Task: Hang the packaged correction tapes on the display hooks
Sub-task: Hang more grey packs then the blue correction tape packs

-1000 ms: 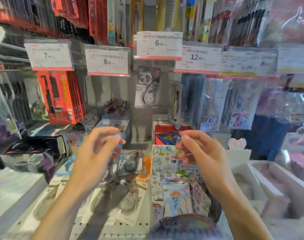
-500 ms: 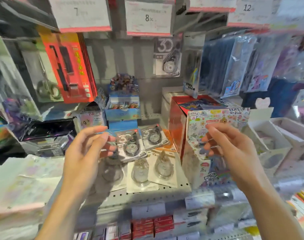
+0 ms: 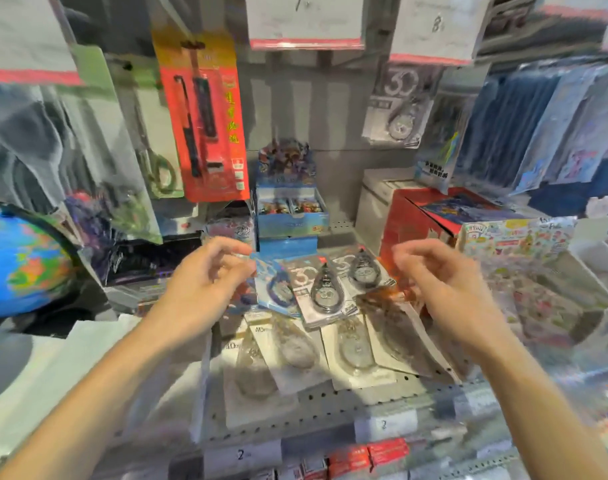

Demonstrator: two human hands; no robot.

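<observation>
View had dropped from tags to shelf (image 3: 330,398), so next pick looked near: L hand (image 3: 205,292) pinched a blue pack (image 3: 273,285), R hand (image 3: 444,282) loosely curled w/ nothing, over tape packs (image 3: 325,289) lying flat, long axes running front-to-back, tips pointing to backwall; one pack (image 3: 397,109) already hung.

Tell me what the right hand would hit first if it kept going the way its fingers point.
Probably the grey correction tape packs lying on the shelf: the right hand has its curled fingers aimed left and slightly down toward them. Blur leaves depth uncertain.
</observation>
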